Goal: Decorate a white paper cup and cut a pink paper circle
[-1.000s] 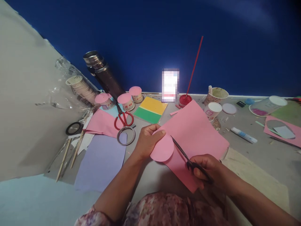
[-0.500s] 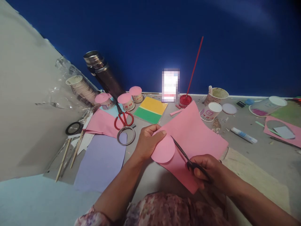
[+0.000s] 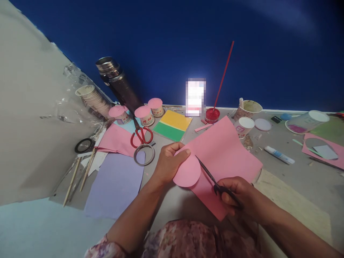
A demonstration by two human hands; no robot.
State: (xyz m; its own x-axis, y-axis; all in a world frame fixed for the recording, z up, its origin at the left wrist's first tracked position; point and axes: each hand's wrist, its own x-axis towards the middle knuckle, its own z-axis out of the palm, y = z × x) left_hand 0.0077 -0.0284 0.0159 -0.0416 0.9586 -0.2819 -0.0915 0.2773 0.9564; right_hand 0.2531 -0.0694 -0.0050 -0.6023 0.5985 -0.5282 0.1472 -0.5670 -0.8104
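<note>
In front of me my left hand (image 3: 170, 164) is closed on pink paper, its thumb pressing on the upper edge of a rounded pink piece (image 3: 188, 171). A larger pink paper sheet (image 3: 224, 148) spreads behind and to the right of that piece. My right hand (image 3: 238, 193) is wrapped round the dark handles of a pair of scissors (image 3: 208, 172). The blades look nearly closed and point up and left, their tip by the right edge of the rounded piece. Whether the piece is still joined to the sheet is hidden under my left thumb.
Red-handled scissors (image 3: 141, 138), a tape roll (image 3: 144, 154) and purple paper (image 3: 115, 186) lie left. Several pink-topped paper cups (image 3: 144, 116) stand near a dark flask (image 3: 120, 84). A lit screen (image 3: 195, 96) stands behind; a glue tube (image 3: 279, 154) lies right.
The pink sheet has shifted slightly right, and its lower edge by the rounded piece has moved. Both hands and the scissors are almost where they were.
</note>
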